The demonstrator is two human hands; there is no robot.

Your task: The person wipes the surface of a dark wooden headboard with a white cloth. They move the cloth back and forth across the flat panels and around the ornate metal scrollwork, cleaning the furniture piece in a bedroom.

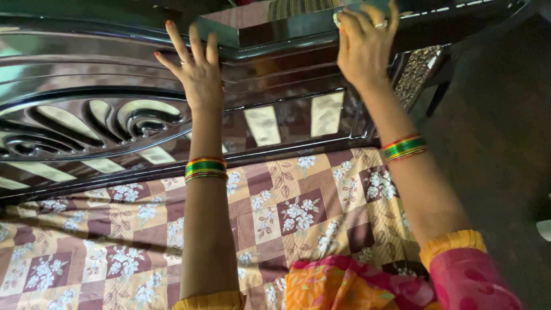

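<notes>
Top of the glossy dark headboard (275, 74) cut off by the upper edge, its left end running out of the picture. Small pale thing under the right hand (364, 46) mostly covered by the fingers (373, 17), kind impossible to tell. Palm of the left hand (198, 72) turned away, pressed flat to the wood. Patterned panel (416, 72) beyond the headboard's corner seen only in part, detail too fine to read. Floral bedsheet (115, 229) running off the left and bottom edges. Both arms cropped above the elbow. White shape (544, 228) clipped at the right edge, unidentifiable.
</notes>
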